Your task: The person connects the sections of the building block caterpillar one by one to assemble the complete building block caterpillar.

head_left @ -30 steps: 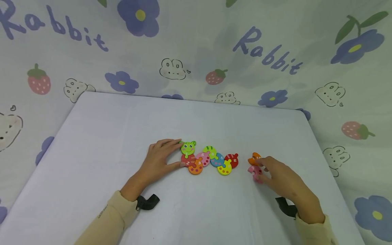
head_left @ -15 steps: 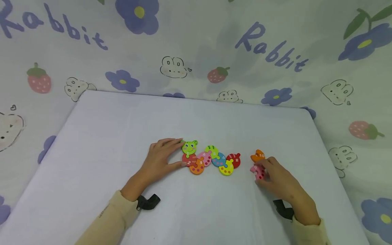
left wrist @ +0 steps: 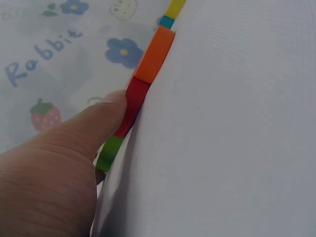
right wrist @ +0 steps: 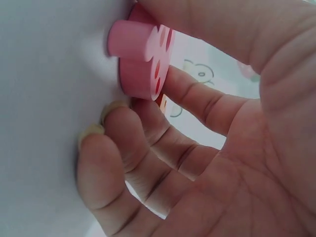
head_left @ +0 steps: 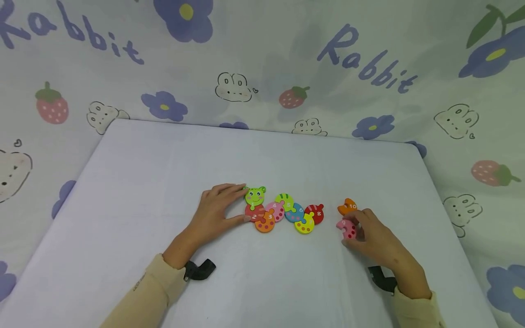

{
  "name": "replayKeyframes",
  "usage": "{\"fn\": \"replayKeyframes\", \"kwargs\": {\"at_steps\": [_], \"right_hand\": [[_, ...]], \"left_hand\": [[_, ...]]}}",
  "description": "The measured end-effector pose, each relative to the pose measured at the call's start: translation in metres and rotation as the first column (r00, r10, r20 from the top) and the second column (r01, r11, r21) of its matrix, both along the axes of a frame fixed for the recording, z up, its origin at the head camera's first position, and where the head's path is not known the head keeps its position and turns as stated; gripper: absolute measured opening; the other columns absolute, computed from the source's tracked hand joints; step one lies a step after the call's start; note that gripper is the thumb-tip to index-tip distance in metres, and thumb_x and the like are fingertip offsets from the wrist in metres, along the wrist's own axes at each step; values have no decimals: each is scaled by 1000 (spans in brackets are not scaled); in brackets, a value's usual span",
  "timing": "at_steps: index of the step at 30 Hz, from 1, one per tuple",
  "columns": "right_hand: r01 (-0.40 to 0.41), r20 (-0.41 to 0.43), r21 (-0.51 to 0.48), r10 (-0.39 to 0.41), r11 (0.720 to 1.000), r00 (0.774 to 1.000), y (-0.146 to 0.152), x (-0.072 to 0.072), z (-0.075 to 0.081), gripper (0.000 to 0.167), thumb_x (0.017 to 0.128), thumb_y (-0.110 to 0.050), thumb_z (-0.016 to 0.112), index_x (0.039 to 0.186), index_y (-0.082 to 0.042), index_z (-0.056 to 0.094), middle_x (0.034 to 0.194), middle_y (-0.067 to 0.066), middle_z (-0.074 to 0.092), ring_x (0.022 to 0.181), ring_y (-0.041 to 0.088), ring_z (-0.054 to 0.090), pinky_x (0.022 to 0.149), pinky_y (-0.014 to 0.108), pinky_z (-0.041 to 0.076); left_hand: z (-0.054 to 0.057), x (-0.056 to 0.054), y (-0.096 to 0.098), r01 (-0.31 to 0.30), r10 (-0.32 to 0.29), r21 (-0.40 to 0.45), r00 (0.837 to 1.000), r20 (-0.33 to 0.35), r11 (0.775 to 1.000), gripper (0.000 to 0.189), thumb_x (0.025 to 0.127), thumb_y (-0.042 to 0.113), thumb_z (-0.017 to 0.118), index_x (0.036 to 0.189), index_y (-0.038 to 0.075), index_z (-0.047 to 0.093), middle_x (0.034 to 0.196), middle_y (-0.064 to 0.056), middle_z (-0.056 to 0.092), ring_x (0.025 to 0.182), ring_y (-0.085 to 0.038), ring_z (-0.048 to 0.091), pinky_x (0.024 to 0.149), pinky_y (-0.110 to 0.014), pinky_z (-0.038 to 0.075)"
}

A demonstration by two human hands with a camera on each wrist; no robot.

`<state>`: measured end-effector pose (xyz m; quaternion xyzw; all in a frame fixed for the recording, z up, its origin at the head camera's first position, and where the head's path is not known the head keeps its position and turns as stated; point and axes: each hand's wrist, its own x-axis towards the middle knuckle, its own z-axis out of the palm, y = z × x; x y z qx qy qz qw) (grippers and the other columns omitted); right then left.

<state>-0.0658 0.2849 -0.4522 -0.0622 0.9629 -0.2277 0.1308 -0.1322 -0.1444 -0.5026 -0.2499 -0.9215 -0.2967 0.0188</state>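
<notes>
A caterpillar number puzzle lies in linked pieces on the white table, from a green smiling head [head_left: 255,196] to a red piece 8 [head_left: 315,214]. My left hand [head_left: 213,210] rests at its left end, fingertips by the head and thumb against the edge of the red piece 2 [left wrist: 134,104]. To the right, my right hand [head_left: 375,237] pinches the pink spotted piece 9 [head_left: 349,229] between thumb and fingers; its rounded knob shows in the right wrist view. An orange piece 10 [head_left: 347,206] lies just behind the pink one, partly covered by the fingers.
The white table [head_left: 262,282] stretches all around the pieces. Its far edge meets a printed curtain [head_left: 262,59] with flowers, rabbits and strawberries. A gap of bare table lies between the red piece 8 and the two separate pieces.
My right hand has closed its fingers and thumb around the pink piece, which is turned and set slightly apart from the orange one. The left hand keeps its place. The head view has shifted slightly.
</notes>
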Motion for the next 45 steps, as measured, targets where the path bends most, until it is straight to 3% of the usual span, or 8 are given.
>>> {"fn": "replayKeyframes", "kwargs": {"at_steps": [8, 26, 36, 45], "right_hand": [[-32, -39, -44, 30, 999, 999, 5, 1, -2, 59, 83, -26, 91, 133, -10, 63, 104, 4, 51, 85, 18, 50, 64, 26, 47], [-55, -40, -58, 53, 997, 998, 6, 1, 0, 59, 85, -28, 90, 135, -10, 64, 103, 1, 54, 86, 17, 52, 68, 26, 50], [-39, -41, -94, 36, 995, 999, 2, 1, 15, 59, 89, -25, 86, 139, -7, 61, 112, 3, 68, 95, 18, 63, 73, 28, 56], [-81, -168, -64, 69, 995, 983, -9, -15, 35, 61, 91, -14, 84, 145, -6, 58, 124, 10, 67, 101, 24, 63, 74, 32, 57]], "left_hand": [[-1, -1, 0, 5, -5, 1, 1000, -5, 1000, 79, 87, 55, 82, 154, 25, 55, 159, 6, 48, 146, -24, 37, 106, -52, 30], [-2, 3, -3, -4, 4, 9, 1000, -7, 1000, 79, 87, 56, 81, 154, 24, 55, 159, 3, 50, 145, -26, 38, 106, -54, 31], [0, 3, -2, 0, 0, 8, 1000, -1, 1000, 81, 86, 57, 81, 155, 25, 54, 160, 4, 48, 147, -25, 36, 107, -54, 30], [-2, 2, 0, 4, -4, 19, 1000, -19, 1000, 79, 87, 57, 81, 154, 24, 55, 158, 4, 50, 145, -26, 38, 105, -54, 32]]}}
